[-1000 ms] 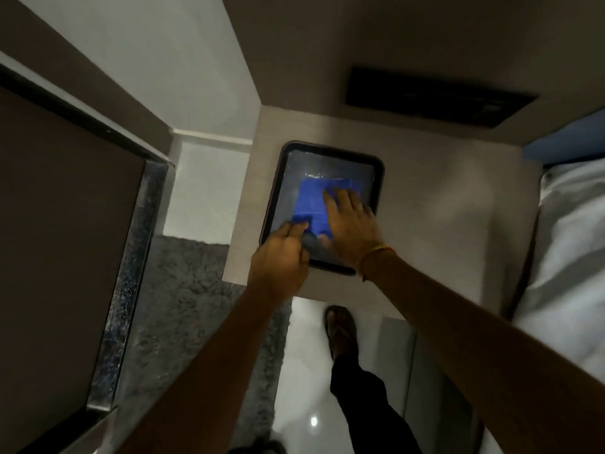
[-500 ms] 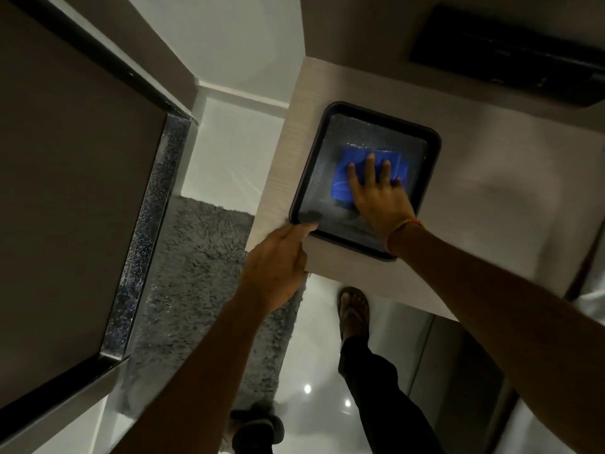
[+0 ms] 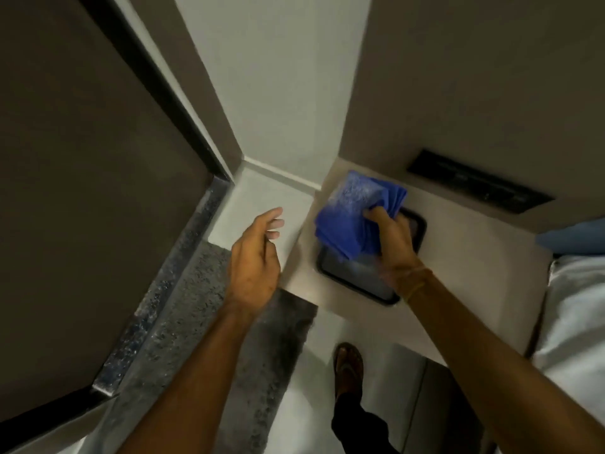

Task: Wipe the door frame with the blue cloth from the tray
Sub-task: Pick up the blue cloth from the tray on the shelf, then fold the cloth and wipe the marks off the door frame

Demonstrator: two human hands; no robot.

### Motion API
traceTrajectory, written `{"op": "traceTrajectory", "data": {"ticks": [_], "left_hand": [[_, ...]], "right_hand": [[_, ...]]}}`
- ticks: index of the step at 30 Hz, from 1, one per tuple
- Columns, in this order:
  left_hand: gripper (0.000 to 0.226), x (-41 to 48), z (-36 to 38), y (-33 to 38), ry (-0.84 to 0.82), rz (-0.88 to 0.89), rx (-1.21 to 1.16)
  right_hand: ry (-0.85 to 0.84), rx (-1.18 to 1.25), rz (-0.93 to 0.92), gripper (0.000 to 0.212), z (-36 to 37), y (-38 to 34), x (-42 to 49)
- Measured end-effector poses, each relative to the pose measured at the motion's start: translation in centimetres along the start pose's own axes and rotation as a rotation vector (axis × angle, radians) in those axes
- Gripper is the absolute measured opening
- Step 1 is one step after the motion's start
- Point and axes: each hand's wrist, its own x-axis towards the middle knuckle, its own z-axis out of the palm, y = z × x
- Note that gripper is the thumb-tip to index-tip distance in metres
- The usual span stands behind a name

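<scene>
My right hand (image 3: 391, 235) grips the folded blue cloth (image 3: 350, 217) and holds it lifted above the dark tray (image 3: 353, 278), which lies on a beige tabletop (image 3: 458, 273). The cloth and hand hide much of the tray. My left hand (image 3: 253, 257) hangs open in the air left of the table, holding nothing, its fingers loosely spread. The dark door frame (image 3: 157, 86) runs diagonally along the left, beside a brown door panel (image 3: 82, 191).
A speckled stone threshold (image 3: 170, 276) and a grey shaggy mat (image 3: 255, 355) lie on the floor below my left arm. My sandalled foot (image 3: 348, 365) stands on white tiles. A black slot (image 3: 478, 186) sits in the wall behind the table; white bedding (image 3: 576, 322) is at right.
My right hand has closed on the blue cloth and lifted it off the tray. My left hand has left the tray's corner and moved left, open. The view has tilted up toward the door.
</scene>
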Motion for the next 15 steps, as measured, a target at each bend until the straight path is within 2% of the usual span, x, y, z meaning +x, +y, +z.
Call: {"op": "traceTrajectory", "data": {"ticks": [2, 5, 6, 11, 15], "left_hand": [[0.052, 0.0, -5.6, 2.9, 0.169, 0.061, -0.06], [0.051, -1.2, -14.4, 6.5, 0.343, 0.136, -0.103], [0.051, -2.3, -18.7, 7.9, 0.391, 0.178, -0.105], [0.05, -10.6, -36.9, 13.2, 0.652, 0.388, -0.018], [0.038, -20.2, -49.3, 14.5, 0.782, 0.57, 0.217]], "right_hand": [[-0.177, 0.102, -0.017, 0.016, 4.8, -3.2, -3.3], [-0.443, 0.189, -0.048, 0.043, 12.4, -7.8, -8.5], [-0.517, 0.184, -0.081, 0.047, 15.8, -9.7, -11.2], [-0.713, 0.125, -0.311, 0.035, 30.7, -15.5, -24.8], [-0.87, 0.155, -0.528, 0.019, 42.9, -18.1, -37.4]]}}
